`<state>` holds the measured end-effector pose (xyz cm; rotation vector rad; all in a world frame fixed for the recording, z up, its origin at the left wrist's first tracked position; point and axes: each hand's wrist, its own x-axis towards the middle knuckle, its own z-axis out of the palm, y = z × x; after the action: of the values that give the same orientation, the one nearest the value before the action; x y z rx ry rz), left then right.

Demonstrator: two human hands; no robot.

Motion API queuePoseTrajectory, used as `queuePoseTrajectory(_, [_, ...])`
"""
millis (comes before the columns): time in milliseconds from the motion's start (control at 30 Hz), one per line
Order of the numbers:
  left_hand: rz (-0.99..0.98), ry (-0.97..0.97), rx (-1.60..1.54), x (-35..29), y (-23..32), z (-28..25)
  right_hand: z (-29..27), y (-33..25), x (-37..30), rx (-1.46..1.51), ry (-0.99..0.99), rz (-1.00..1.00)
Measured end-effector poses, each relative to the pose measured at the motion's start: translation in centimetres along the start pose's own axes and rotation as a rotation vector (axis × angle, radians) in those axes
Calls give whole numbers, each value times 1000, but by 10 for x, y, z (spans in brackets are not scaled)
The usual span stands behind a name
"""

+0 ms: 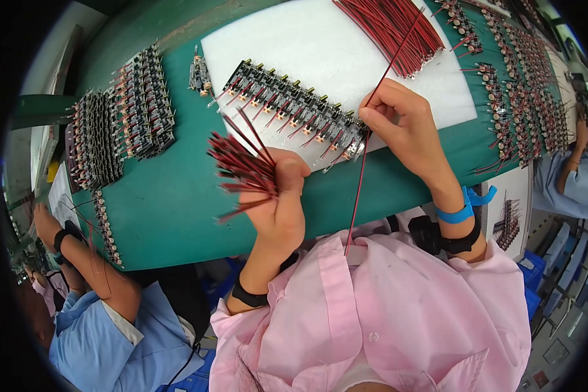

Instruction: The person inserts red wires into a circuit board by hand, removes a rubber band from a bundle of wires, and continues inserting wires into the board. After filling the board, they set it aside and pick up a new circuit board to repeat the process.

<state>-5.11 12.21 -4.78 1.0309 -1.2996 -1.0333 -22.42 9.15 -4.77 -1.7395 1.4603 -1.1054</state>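
My left hand [279, 199] is closed around a loose bunch of red-and-black wires [238, 163], whose ends fan out toward the left. Between thumb and fingertips, my right hand [402, 124] pinches one long red-and-black wire [360, 189]. That wire runs up past the hand and hangs down to my pink shirt. Just beyond my hands, a slanting row of small circuit boards [287, 98] with short red leads lies on a white foam sheet [268, 39]. The row's right end is beside my right fingertips.
A pile of red-and-black wires [395, 32] lies at the sheet's far side. Stacked boards [144, 104] stand on the green table mat [170, 222] at left, near a small board cluster [200, 73]. More board rows [519, 85] fill the right. Co-workers' arms [101, 268] show at both sides.
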Motion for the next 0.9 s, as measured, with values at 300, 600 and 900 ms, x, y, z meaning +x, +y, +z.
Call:
queuePoseTrajectory(300, [149, -63, 35, 5, 4, 1, 4, 1, -1, -132, 12, -39])
queuePoseTrajectory(600, [79, -142, 157, 5, -5, 1, 7, 4, -3, -169, 77, -60])
queuePoseTrajectory(900, [50, -176, 158, 4, -5, -2, 12, 3, -5, -141, 127, 19])
